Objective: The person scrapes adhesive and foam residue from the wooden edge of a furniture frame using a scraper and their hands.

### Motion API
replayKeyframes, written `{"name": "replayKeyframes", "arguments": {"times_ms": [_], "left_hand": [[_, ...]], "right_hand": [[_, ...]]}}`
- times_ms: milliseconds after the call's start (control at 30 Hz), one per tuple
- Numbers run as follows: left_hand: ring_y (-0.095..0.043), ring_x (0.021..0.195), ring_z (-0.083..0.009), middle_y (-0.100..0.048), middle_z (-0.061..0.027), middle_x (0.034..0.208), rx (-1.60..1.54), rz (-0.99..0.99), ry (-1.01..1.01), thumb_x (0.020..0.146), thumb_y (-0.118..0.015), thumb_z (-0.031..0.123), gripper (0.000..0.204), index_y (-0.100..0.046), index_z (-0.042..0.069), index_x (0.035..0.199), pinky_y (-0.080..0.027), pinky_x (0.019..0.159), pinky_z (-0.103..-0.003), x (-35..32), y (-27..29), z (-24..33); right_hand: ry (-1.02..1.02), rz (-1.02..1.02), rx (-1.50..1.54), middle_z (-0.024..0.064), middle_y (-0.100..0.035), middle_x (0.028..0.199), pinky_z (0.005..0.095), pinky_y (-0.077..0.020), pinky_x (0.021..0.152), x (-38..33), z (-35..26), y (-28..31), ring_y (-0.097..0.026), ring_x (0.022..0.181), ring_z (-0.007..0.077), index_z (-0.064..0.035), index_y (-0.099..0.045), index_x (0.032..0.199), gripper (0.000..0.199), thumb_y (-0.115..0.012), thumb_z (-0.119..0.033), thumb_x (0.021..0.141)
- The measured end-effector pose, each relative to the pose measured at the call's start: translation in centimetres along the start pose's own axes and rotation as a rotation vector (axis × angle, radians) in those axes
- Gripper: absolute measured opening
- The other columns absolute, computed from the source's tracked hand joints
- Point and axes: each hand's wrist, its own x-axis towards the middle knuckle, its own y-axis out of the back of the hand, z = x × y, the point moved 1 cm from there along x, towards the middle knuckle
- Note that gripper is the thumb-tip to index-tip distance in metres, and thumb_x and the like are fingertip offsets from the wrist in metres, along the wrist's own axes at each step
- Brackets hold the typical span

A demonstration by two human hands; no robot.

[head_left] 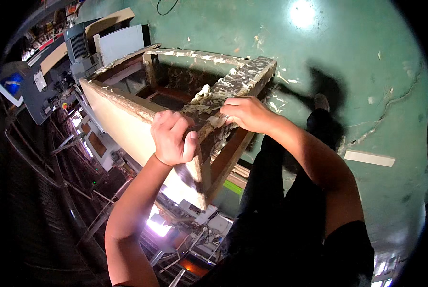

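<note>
While both forearms reach up from below, the left hand [172,136] is curled closely over the edge of a wooden box [125,99] near its nearest corner, knuckles up, thumb lying on the outer side and fingertips hidden. The right hand [247,114] is narrow, its fingers bunched together against the dark, crusted beam [245,76] along the box's right side; a pale patch shows just beside the fingertips, but I cannot tell whether they pinch it. The box sits tilted in view ahead of the person's legs, its top open, with a smooth, pale side panel [123,117] facing left and dried, whitish residue along its rim. A cream-coloured lump [203,92] sticks up from the beam, just beyond the two hands. Around it spreads a green floor [343,43] with scattered scraps and a long crack [381,118] at the right. A pale strip [369,158] lies on that floor, to the right of the legs, and a dark shoe [321,102] shows near the box. Beyond the box's far left corner stands a grey-blue motor [77,44].
</note>
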Motion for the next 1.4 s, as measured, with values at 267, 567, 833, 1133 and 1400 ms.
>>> {"name": "replayKeyframes", "arguments": {"times_ms": [267, 567, 833, 1133, 1400], "left_hand": [[-0.052, 0.066, -0.032, -0.053, -0.0083, 0.07, -0.033, 0.088, 0.002, 0.07, -0.065, 0.022, 0.014, -0.06, 0.01, 0.075, -0.039, 0.066, -0.044, -0.3, 0.6, -0.2], [-0.052, 0.069, -0.0339, -0.054, -0.0104, 0.072, -0.073, 0.106, 0.024, 0.074, -0.065, 0.022, 0.015, -0.058, 0.009, 0.075, -0.039, 0.066, -0.045, -0.5, 0.1, -0.4], [-0.053, 0.068, -0.0318, -0.055, -0.0079, 0.071, -0.118, 0.15, 0.005, 0.074, -0.067, 0.021, 0.016, -0.056, 0.01, 0.072, -0.04, 0.067, -0.044, -0.3, 0.5, -0.4], [-0.052, 0.064, -0.0285, -0.051, -0.0057, 0.067, -0.183, 0.163, 0.015, 0.075, -0.068, 0.019, 0.02, -0.052, 0.011, 0.066, -0.039, 0.066, -0.041, -0.3, 0.1, -0.6], [-0.053, 0.064, -0.0252, -0.051, -0.0027, 0.066, -0.171, 0.158, 0.039, 0.078, -0.068, 0.019, 0.021, -0.052, 0.013, 0.066, -0.04, 0.068, -0.039, 0.3, 0.0, -0.6]], "right_hand": [[-0.185, -0.053, 0.333, 0.0161, -0.074, 0.108, 0.0402, -0.0546, 0.09, 2.5, 1.0, 1.8, -0.072, 0.101, 0.0291, -0.0022, -0.07, 0.115, 0.027, -0.065, -0.013, 0.091], [-0.271, -0.424, -0.256, 0.0161, -0.071, 0.085, 0.0465, -0.0518, 0.07, 9.2, -0.8, 2.4, -0.068, 0.081, 0.0366, -0.003, -0.068, 0.09, 0.019, -0.073, -0.009, 0.073], [-0.356, -0.484, 0.128, 0.0064, -0.068, 0.093, 0.0362, -0.0493, 0.08, 8.8, 2.3, 1.2, -0.058, 0.086, 0.0168, 0.0014, -0.063, 0.104, 0.028, -0.071, -0.005, 0.078], [-0.519, -0.168, 0.767, 0.0016, -0.066, 0.102, 0.0301, -0.0463, 0.088, 4.0, 4.7, 0.5, -0.058, 0.095, 0.012, 0.0005, -0.066, 0.119, 0.035, -0.065, -0.01, 0.085], [-0.284, 0.198, 0.785, -0.0002, -0.062, 0.088, 0.0279, -0.047, 0.078, 2.1, 5.9, 1.6, -0.056, 0.084, 0.0121, 0.0003, -0.067, 0.108, 0.02, -0.063, -0.009, 0.091]]}}
